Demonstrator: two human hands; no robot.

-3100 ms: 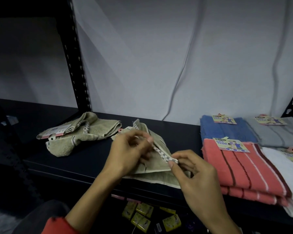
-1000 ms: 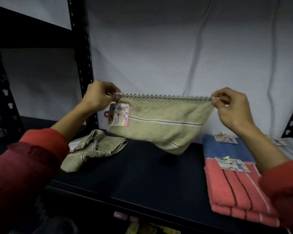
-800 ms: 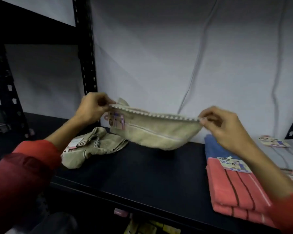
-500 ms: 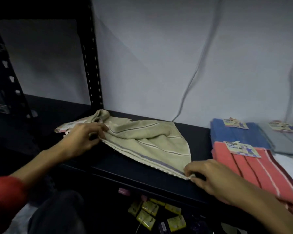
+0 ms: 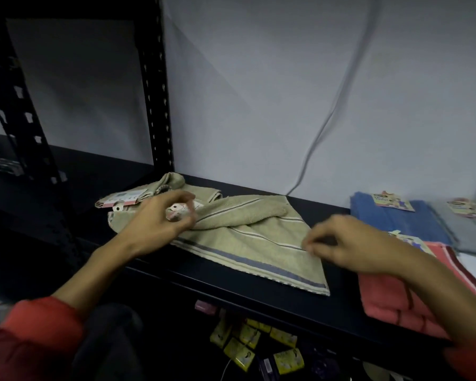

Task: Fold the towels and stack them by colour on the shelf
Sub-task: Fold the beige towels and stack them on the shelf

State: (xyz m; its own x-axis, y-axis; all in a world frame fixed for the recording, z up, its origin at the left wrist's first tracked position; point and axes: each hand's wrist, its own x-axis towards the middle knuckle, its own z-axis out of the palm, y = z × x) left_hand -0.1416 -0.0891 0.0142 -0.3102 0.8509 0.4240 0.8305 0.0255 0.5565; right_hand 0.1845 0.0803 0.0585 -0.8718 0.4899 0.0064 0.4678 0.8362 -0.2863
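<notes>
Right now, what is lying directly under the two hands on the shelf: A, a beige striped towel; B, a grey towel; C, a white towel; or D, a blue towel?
A: the beige striped towel lies spread on the shelf beneath the left hand and the right hand, while the blue towel sits folded further right.

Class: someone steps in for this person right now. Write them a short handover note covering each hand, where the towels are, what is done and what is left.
Left hand: fingers curled at the beige towel near its tag; grip blurred, unclear.
Right hand: fingers pinch the same towel's right side.
Beige towel lies spread, partly bunched, on the black shelf; a second beige towel lies crumpled behind it.
Done: folded red towels, blue towel and grey towel at right.
Left: fold both beige towels and stack them together.
</notes>
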